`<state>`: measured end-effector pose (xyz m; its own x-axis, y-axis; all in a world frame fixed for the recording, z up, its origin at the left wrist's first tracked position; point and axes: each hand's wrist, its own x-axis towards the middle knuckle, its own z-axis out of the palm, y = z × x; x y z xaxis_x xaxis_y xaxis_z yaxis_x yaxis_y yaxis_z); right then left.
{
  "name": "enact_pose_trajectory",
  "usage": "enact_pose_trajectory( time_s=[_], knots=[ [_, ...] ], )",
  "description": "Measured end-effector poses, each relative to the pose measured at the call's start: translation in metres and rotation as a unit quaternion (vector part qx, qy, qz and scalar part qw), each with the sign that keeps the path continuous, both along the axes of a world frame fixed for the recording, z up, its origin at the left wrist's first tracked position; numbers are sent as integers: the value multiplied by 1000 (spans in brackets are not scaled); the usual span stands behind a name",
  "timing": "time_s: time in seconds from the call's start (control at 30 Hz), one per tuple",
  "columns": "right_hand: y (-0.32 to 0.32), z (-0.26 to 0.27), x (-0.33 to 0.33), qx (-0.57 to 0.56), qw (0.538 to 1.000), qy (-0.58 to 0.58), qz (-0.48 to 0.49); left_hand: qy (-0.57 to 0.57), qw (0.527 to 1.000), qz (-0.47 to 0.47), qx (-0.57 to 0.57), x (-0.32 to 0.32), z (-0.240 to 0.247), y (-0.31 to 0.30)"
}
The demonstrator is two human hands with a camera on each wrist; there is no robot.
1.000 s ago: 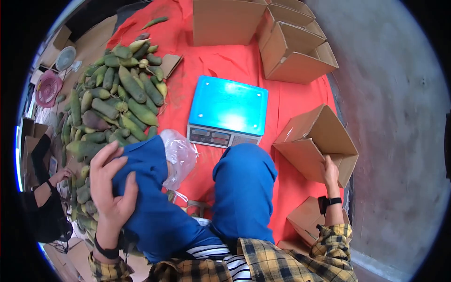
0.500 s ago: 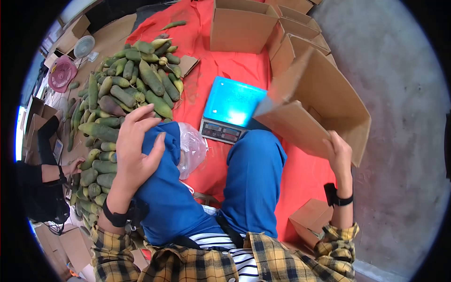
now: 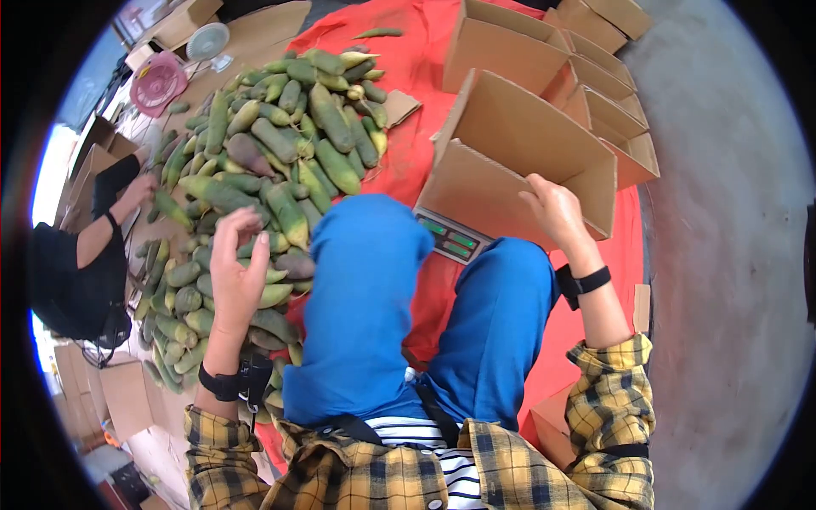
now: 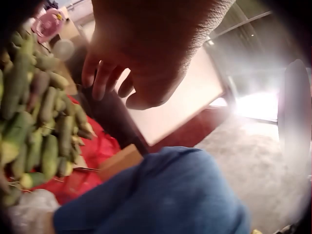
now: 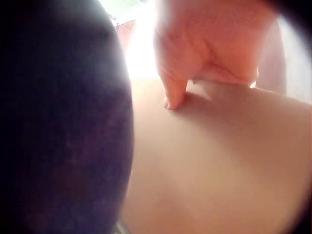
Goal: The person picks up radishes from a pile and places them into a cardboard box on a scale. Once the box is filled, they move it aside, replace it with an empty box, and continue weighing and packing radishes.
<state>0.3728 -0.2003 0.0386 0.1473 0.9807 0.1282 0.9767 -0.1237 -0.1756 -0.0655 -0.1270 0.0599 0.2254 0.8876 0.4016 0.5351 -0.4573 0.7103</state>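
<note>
My right hand (image 3: 557, 212) grips the near wall's top edge of an open cardboard box (image 3: 476, 189). In the right wrist view, the thumb presses the outer face of the box wall (image 5: 219, 161). The box overlaps the electronic scale (image 3: 455, 239), hiding its blue platform; only the front panel with lit green digits shows. My left hand (image 3: 238, 276) hangs in the air beside my left knee, fingers loosely bent, nothing in them. It overlaps the pile of green radishes (image 3: 276, 138) in the head view. The left wrist view shows the same hand (image 4: 146, 53) above my blue trouser leg.
More open cardboard boxes (image 3: 501, 55) stand at the back right on the red cloth (image 3: 408, 157). At the left, another person's hand (image 3: 136, 194) is at a radish (image 3: 172, 209). A pink basin (image 3: 159, 83) and a small fan (image 3: 208, 42) stand behind the pile.
My right hand has brought the box from the right, lifting it across to the scale. The scale's digits now glow green. My left hand stays free, and the head view has shifted.
</note>
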Motion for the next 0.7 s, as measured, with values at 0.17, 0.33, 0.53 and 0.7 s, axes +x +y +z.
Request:
enact_pose_trajectory(
  time_s=[0.17, 0.33, 0.53, 0.7],
  knots=[
    [-16, 4, 14, 64, 990, 123, -6, 190, 954, 37, -228, -103, -97, -36],
    [-56, 14, 37, 67, 995, 67, -22, 249, 866, -7, -435, -172, -186, -97],
    [-91, 61, 34, 62, 991, 91, -71, 276, 839, 10, -470, -217, -251, -148],
    [-105, 93, 0, 62, 991, 56, -102, 285, 835, 20, -469, -229, -273, -166]
  ],
)
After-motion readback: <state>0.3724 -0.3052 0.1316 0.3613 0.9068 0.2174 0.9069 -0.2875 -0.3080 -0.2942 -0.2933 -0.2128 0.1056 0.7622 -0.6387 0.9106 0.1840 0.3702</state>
